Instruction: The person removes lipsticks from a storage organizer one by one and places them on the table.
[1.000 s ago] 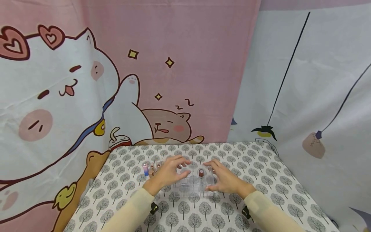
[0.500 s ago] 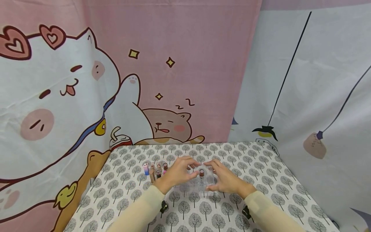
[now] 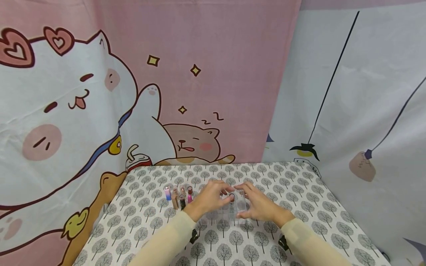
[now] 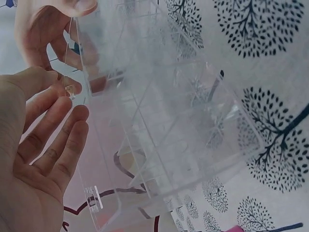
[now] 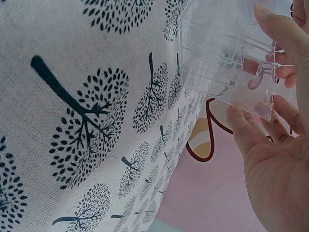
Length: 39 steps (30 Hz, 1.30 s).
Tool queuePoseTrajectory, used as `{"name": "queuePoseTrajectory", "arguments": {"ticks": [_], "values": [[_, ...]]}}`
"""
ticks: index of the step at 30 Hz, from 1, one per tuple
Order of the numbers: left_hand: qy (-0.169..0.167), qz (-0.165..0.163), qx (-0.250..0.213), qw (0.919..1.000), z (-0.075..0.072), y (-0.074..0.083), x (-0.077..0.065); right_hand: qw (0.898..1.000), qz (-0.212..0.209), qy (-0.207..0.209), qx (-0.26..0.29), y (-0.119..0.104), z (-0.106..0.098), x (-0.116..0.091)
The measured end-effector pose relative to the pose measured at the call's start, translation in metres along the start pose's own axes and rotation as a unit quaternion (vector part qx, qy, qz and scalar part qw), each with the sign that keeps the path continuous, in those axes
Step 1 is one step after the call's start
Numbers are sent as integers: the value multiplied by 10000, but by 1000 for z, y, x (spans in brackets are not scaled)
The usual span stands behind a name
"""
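A clear plastic lipstick organizer (image 3: 213, 218) with several compartments stands on the table. Its right end is gripped by my right hand (image 3: 259, 205), thumb on one side and fingers on the opposite side. Upright in one compartment is a lipstick (image 3: 232, 198) with a reddish-brown top, which shows through the clear wall in the right wrist view. My left hand (image 3: 213, 197) hovers over the organizer, its thumb and fingers parted beside the lipstick's top. In the left wrist view that hand's fingers (image 4: 63, 145) lie loosely bent; I see nothing held in them.
Left of the organizer stands a group of several lipsticks, among them a pink-and-blue one (image 3: 168, 193), a tan one (image 3: 175, 201) and a magenta one (image 3: 190, 195). A tree-print cloth (image 3: 213, 244) covers the table. Printed curtains (image 3: 233, 74) hang behind and at the sides.
My left hand has moved right across the organizer to the lipstick, uncovering more of the lipsticks on the left. The right hand has stayed in place on the organizer.
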<state>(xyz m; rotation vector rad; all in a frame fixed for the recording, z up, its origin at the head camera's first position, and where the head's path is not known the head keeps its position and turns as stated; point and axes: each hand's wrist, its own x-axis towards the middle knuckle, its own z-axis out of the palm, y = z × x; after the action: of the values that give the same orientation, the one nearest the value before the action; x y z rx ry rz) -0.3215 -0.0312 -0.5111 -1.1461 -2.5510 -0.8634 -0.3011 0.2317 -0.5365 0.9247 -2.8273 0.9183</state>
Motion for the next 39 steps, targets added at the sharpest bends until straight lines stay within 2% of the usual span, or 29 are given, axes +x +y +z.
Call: {"name": "queuePoseTrajectory", "arguments": {"ticks": [8, 13, 21, 27, 33, 39], "values": [[-214, -353, -42, 9991, 6, 2, 2, 10000, 44, -7, -71, 2, 0, 0], [-195, -376, 77, 9991, 8, 4, 3, 9999, 79, -16, -63, 3, 1, 0], [-272, -538, 66, 9982, 11, 5, 1, 9997, 31, -38, 253, 1, 1, 0], [-222, -624, 71, 9978, 13, 5, -1, 9997, 15, -11, 230, 2, 1, 0], [-71, -568, 234, 9981, 15, 4, -3, 10000, 15, 7, 73, 1, 2, 0], [94, -532, -175, 9984, 18, 2, -3, 10000, -29, 46, 56, 0, 1, 0]]}}
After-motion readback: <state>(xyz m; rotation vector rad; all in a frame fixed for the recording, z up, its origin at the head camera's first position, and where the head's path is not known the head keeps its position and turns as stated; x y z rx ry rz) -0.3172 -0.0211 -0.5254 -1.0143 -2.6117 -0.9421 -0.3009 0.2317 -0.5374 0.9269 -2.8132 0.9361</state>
